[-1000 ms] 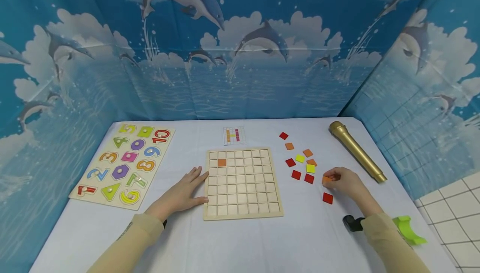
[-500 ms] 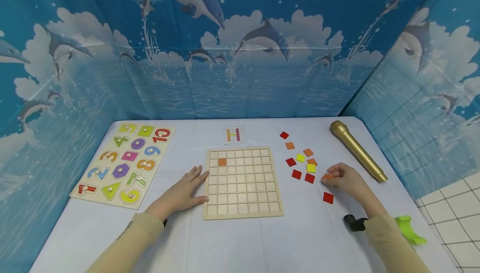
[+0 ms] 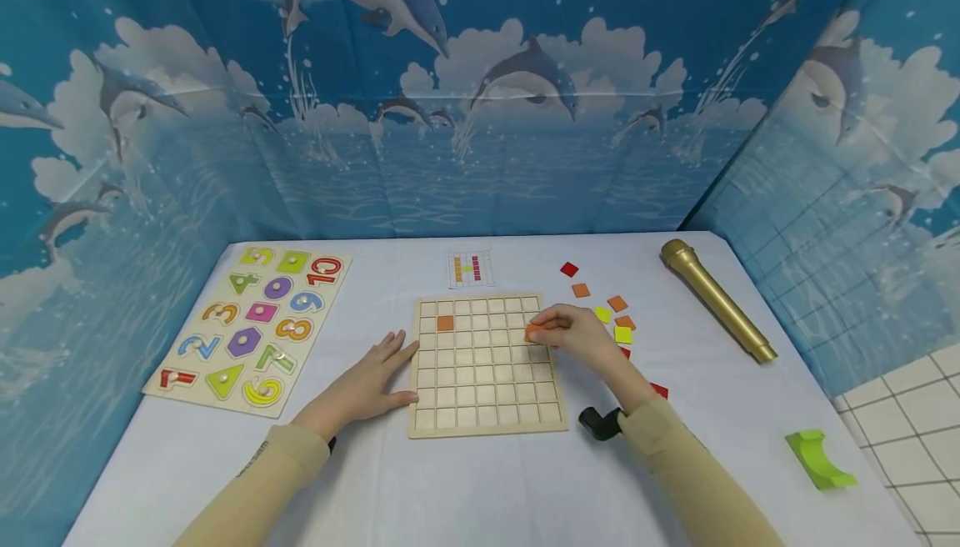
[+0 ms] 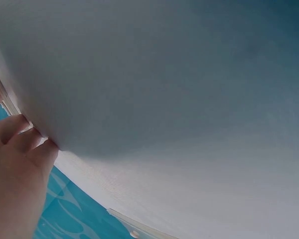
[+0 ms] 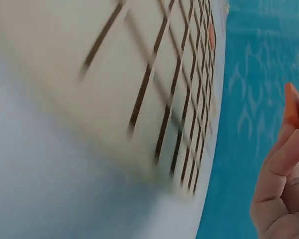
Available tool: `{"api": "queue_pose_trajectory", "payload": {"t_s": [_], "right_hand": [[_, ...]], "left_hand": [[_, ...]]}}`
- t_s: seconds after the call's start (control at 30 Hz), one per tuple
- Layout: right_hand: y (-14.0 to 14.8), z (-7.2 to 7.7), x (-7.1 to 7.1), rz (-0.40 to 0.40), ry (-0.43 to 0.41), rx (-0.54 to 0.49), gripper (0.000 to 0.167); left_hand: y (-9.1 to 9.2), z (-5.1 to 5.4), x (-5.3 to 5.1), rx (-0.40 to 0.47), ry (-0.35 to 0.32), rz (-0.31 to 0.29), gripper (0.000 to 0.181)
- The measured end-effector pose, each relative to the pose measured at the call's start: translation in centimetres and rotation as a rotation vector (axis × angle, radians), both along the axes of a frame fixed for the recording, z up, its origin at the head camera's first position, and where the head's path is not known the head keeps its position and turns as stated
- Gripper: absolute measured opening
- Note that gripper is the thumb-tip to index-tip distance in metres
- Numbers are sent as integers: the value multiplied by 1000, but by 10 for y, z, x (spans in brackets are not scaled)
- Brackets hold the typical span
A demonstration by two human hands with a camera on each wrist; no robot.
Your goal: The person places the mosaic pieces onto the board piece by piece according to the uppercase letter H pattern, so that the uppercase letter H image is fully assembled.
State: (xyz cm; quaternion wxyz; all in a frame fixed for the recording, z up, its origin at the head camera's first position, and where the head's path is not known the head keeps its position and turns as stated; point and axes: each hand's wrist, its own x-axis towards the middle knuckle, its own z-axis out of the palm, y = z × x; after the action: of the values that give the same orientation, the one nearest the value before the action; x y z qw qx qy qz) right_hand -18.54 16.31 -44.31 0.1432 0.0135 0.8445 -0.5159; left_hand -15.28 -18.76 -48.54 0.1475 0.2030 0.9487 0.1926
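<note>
A wooden grid board (image 3: 487, 432) lies flat in the middle of the table, with one orange tile (image 3: 446, 323) in a cell near its upper left. My left hand (image 3: 362, 387) rests beside the board, fingertips touching its left edge; the left wrist view shows the same hand (image 4: 20, 174). Over the board's right side, my right hand (image 3: 581, 335) pinches an orange tile (image 3: 533, 331). In the right wrist view this tile (image 5: 291, 107) stands up between thumb and fingers of the hand (image 5: 284, 184).
Red, orange and yellow tiles (image 3: 623, 334) lie right of the board, some partly hidden by my right arm. A pattern card (image 3: 471, 269) is behind the board. Left is a number puzzle (image 3: 243, 338); right are a gold microphone (image 3: 716, 301) and a green curved piece (image 3: 821, 459).
My right hand has moved left from the loose tiles to the board's right side, carrying the orange tile. My left hand has stayed at the board's left edge.
</note>
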Motion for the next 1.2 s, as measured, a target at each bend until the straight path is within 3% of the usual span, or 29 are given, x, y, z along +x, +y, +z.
{"api": "queue_pose_trajectory", "payload": {"t_s": [0.27,0.43,0.77,1.2], "right_hand": [[-75,-10,-16,110,45,-22,21],[-103,-18,-25,151,58,53,13],[-127,-27,-38,178,75,195,9],[-140,-24,-33,258,204,356,9]], "left_hand": [[0,-2,0,-2,2,4,84],[0,-4,-1,-2,-5,11,84],[-1,-3,0,12,8,-10,83],[-2,-4,0,13,3,1,83]]}}
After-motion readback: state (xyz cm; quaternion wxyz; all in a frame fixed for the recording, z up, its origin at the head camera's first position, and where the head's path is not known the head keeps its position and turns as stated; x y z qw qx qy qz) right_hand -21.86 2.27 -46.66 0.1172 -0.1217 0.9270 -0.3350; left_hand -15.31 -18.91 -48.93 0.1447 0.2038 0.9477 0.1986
